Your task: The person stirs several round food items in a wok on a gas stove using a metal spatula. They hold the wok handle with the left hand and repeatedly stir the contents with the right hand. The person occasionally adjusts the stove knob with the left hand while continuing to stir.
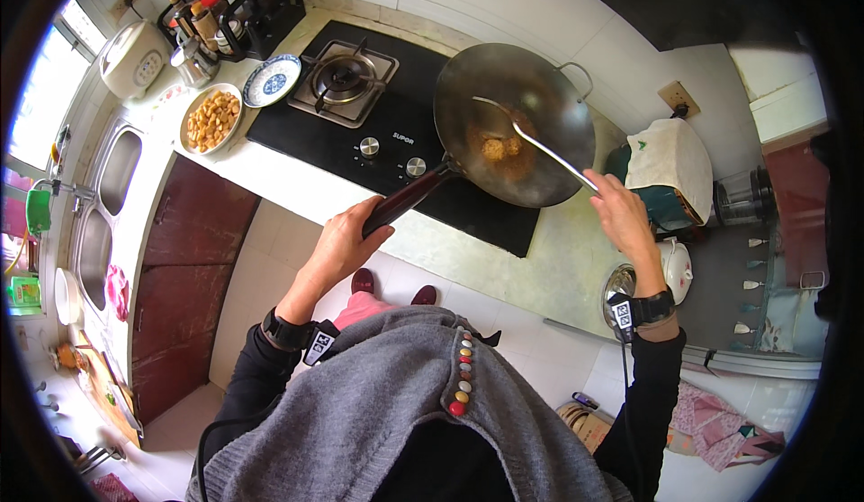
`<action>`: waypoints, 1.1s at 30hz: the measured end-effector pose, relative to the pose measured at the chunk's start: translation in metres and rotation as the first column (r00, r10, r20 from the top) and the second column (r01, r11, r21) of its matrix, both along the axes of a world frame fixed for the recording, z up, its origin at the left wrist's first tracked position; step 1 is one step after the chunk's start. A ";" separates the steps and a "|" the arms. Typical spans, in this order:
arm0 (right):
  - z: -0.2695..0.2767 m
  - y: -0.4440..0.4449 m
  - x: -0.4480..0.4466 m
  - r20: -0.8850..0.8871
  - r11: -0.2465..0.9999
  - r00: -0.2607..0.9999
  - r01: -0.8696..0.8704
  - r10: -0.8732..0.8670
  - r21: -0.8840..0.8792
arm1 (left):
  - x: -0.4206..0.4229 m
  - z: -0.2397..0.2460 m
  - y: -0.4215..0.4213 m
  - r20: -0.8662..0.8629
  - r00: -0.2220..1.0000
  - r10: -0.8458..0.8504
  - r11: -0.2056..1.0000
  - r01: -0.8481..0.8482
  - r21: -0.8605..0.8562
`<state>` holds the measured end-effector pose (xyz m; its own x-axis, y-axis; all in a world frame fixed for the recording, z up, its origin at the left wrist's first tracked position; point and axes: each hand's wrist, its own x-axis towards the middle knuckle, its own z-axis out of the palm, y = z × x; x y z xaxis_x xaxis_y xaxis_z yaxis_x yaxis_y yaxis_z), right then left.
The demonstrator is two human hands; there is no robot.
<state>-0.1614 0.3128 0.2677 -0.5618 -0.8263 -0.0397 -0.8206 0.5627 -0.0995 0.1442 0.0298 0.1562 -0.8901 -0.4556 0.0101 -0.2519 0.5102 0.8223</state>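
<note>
My left hand (pixel 347 240) is closed around the dark wooden handle (pixel 408 199) of a wok (pixel 466 90). The wok rests over the right side of a black gas hob (pixel 324 130). In my right hand (pixel 619 215) is a metal spatula (pixel 553 154), its head down inside the wok. Beside the spatula head sits a clump of yellowish-brown minced food (pixel 501 148), with brown oily residue around it. The burner beneath the wok is hidden.
Left of the bare burner (pixel 343 78) stand a blue-and-white plate (pixel 272 82) and a bowl of cubed food (pixel 213 120). A rice cooker (pixel 135 59), a black rack (pixel 270 19) and a double sink (pixel 94 245) lie farther left. A cloth-covered appliance (pixel 668 164) stands right of the wok.
</note>
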 end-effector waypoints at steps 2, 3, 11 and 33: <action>-0.012 -0.006 0.004 0.004 0.998 0.999 0.041 -0.041 0.043 | 0.000 0.001 0.000 0.007 1.000 -0.004 1.000 0.004 0.009; -0.016 -0.007 0.005 0.013 0.997 0.998 0.066 -0.066 0.036 | 0.000 0.001 0.000 0.009 1.000 -0.004 1.000 0.004 0.013; -0.004 0.014 -0.012 0.050 0.980 0.985 0.167 -0.162 -0.104 | 0.001 0.003 0.000 0.019 1.000 -0.001 1.000 0.001 0.001; -0.030 0.025 -0.058 0.010 0.961 0.962 0.274 -0.275 0.039 | 0.000 0.003 0.002 0.030 0.999 0.015 1.000 -0.015 -0.007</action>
